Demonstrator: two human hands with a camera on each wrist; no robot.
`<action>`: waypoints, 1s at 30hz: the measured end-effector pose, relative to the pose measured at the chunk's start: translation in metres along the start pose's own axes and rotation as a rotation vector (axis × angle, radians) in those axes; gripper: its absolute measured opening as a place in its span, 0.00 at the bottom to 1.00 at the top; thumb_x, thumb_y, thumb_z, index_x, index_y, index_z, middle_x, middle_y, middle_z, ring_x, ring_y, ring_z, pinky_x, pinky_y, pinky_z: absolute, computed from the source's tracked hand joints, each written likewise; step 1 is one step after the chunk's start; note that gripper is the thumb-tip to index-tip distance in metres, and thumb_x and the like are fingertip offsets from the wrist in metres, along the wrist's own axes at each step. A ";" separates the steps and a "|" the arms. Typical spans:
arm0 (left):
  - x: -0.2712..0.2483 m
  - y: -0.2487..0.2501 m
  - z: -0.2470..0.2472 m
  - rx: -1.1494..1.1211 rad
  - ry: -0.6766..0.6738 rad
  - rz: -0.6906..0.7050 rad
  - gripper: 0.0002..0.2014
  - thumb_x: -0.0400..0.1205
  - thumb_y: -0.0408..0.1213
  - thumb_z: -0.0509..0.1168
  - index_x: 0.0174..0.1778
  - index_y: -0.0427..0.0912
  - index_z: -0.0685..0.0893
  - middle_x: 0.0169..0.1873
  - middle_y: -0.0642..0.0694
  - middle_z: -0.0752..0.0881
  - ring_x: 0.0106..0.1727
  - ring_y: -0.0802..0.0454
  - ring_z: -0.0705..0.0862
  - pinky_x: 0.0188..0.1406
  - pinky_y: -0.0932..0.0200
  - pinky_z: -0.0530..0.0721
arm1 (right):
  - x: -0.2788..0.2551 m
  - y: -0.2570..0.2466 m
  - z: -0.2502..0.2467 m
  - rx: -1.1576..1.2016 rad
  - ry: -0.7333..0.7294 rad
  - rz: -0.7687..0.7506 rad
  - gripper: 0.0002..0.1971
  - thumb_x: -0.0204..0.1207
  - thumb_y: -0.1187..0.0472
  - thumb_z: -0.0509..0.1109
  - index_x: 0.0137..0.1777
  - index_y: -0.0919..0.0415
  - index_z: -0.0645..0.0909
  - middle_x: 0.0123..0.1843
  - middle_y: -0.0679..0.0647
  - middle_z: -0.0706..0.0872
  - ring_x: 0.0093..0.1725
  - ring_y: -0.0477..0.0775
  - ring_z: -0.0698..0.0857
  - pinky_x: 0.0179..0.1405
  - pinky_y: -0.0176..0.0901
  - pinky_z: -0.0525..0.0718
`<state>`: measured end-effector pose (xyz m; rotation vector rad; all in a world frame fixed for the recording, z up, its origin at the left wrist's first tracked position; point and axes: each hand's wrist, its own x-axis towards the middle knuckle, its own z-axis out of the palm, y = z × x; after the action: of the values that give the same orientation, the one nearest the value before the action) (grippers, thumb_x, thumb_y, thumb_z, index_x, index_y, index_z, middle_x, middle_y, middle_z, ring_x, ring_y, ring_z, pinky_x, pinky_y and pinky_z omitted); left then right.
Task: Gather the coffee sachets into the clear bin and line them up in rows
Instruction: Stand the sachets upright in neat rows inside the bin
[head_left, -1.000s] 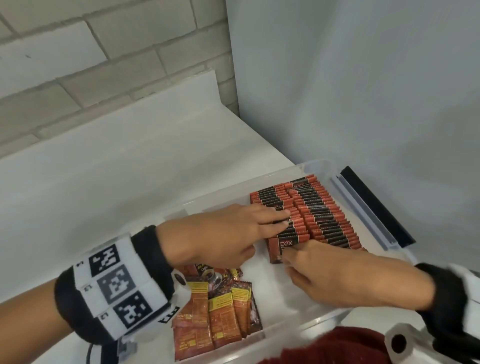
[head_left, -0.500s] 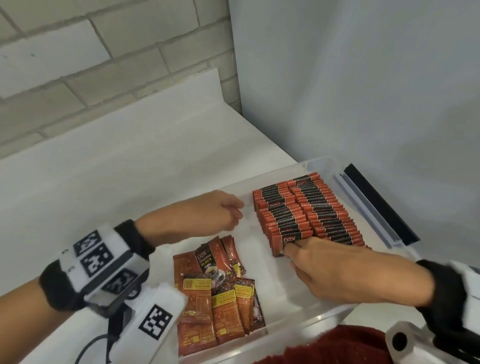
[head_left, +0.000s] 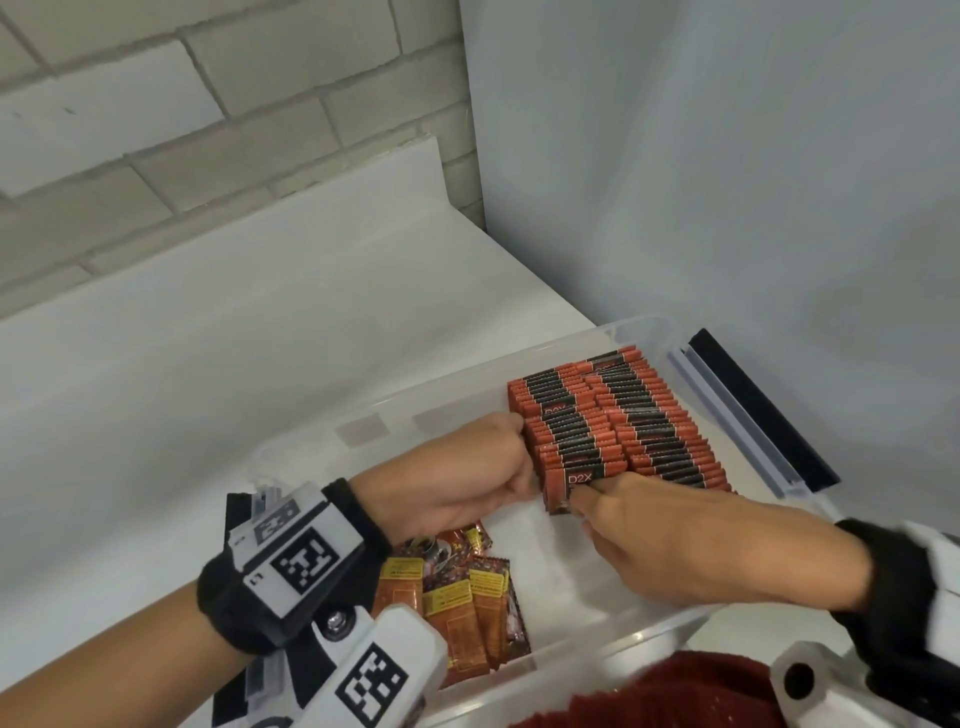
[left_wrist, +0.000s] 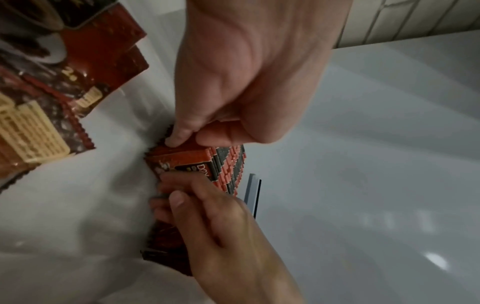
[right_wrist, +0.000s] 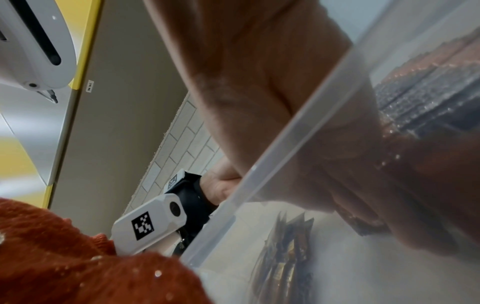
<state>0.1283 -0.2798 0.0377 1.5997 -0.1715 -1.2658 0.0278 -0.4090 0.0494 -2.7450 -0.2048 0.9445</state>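
Two rows of red-and-black coffee sachets (head_left: 639, 415) stand on edge at the right end of the clear bin (head_left: 641, 330). My left hand (head_left: 511, 457) is against the left end of the near row, thumb and curled fingers pinching the ends of the front sachets (left_wrist: 228, 162). My right hand (head_left: 587, 506) is at the row's front, its fingers pinching the front sachet (head_left: 569, 480) marked D2X. The left wrist view shows the left hand (left_wrist: 197, 133) and the right hand (left_wrist: 179, 191) meeting at that corner. A loose pile of sachets (head_left: 457, 592) lies flat at the bin's near left.
The bin sits on a white counter (head_left: 260, 338) in a corner between a brick wall and a grey wall. A grey lid with a black edge (head_left: 753, 415) lies along the bin's right side. A red knit garment (head_left: 675, 696) is at the near edge.
My left hand lifted off the top of the row, drew back to the left, then came back against the row's left end. The right hand stayed at the front sachet.
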 end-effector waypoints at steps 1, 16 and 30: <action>0.001 0.001 0.000 0.011 0.036 -0.006 0.26 0.71 0.09 0.45 0.51 0.40 0.77 0.55 0.42 0.80 0.61 0.51 0.78 0.57 0.60 0.80 | 0.000 0.000 0.000 -0.002 -0.001 0.005 0.11 0.85 0.63 0.55 0.64 0.57 0.74 0.53 0.52 0.83 0.39 0.48 0.82 0.37 0.38 0.84; 0.002 -0.002 0.002 -0.001 0.128 -0.026 0.37 0.69 0.09 0.46 0.64 0.49 0.78 0.72 0.45 0.74 0.71 0.52 0.69 0.64 0.55 0.75 | -0.001 0.000 -0.002 -0.069 -0.034 0.009 0.08 0.86 0.62 0.54 0.60 0.56 0.72 0.52 0.55 0.85 0.43 0.54 0.87 0.45 0.48 0.89; 0.006 -0.001 -0.001 0.014 0.176 -0.076 0.48 0.71 0.10 0.48 0.84 0.56 0.57 0.82 0.44 0.62 0.82 0.46 0.60 0.67 0.51 0.74 | 0.004 0.005 0.004 -0.052 0.010 0.014 0.09 0.86 0.60 0.56 0.62 0.55 0.74 0.53 0.52 0.85 0.45 0.52 0.87 0.48 0.48 0.89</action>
<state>0.1313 -0.2830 0.0328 1.7339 -0.0098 -1.1762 0.0292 -0.4119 0.0428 -2.8009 -0.2113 0.9422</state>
